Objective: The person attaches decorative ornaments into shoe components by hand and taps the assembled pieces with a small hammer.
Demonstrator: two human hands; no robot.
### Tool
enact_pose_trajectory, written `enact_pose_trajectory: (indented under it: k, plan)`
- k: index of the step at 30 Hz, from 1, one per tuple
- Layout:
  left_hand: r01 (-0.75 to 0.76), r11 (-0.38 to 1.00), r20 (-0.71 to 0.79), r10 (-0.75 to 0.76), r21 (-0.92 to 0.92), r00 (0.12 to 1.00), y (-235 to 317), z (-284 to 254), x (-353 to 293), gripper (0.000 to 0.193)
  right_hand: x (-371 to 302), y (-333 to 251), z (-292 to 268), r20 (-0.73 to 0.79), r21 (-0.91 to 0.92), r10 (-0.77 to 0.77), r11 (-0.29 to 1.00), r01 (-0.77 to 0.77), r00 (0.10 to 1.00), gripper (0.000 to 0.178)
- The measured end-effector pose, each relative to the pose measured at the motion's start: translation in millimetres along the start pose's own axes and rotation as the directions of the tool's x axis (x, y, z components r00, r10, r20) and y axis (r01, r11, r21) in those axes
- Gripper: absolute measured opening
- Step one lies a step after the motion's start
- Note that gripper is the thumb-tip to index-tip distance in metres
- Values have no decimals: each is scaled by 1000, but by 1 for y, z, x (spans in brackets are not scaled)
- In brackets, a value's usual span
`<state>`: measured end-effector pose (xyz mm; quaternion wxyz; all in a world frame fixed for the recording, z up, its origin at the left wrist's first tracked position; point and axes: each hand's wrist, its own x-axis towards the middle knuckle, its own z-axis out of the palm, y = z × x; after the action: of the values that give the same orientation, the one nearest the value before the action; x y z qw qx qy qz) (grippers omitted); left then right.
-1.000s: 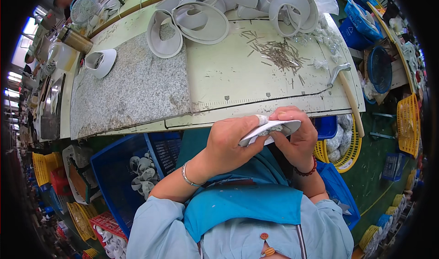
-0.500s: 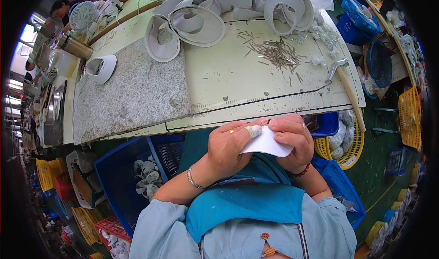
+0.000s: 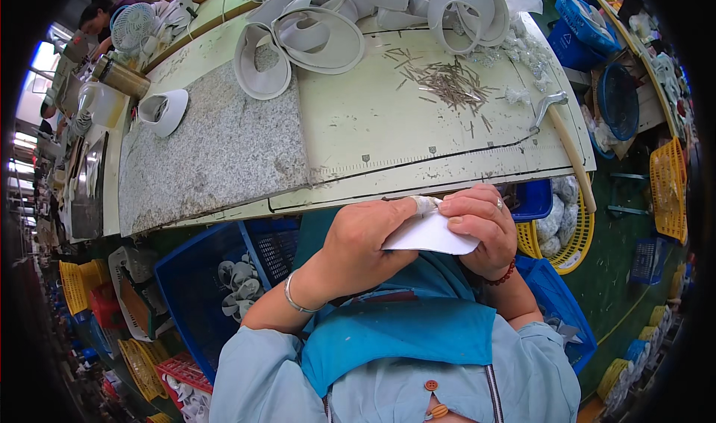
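A white curved piece (image 3: 430, 236) with a smooth, fanned-out face is held between my two hands, just off the table's near edge. My left hand (image 3: 362, 236) grips its left side, with the wrapped thumb lying along its upper edge. From the right, the bent fingers of my right hand (image 3: 483, 221) close over the opposite end. Both sets of fingertips come together at the top edge, and what lies under them is hidden. A smaller white piece with an opening (image 3: 173, 114) rests at the left of the grey stone slab (image 3: 216, 151).
Large white rings (image 3: 321, 41) crowd the back of the table. Thin brown pins (image 3: 451, 87) lie scattered near a hammer (image 3: 570, 151) at the right. Below are a blue crate (image 3: 198, 296) of grey-white pieces and a yellow basket (image 3: 574, 255). A person (image 3: 97, 16) sits far left.
My left hand has rolled, its thumb shifting rightward along the top edge and its wrist dropping left. The white piece has tilted and shows a wider face. My right hand stays nearly in place.
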<state>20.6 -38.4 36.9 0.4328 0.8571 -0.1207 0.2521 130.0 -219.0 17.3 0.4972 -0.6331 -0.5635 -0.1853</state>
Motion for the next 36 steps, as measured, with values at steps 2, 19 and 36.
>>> enact_pose_trajectory:
  k: [2, 19, 36]
  plan:
    - [10, 1000, 14, -10, 7, 1000, -1, 1, 0, 39, -1, 0, -1, 4, 1, 12, 1000, -12, 1000, 27]
    - [138, 988, 47, -135, -62, 990, 7, -1, -3, 45, -2, -1, -2, -13, 52, 44, 998, -43, 999, 26]
    - [-97, 981, -35, 104, 169, 994, 7, 11, -2, 37, -8, -3, -2, -23, 104, 119, 988, -116, 993, 27]
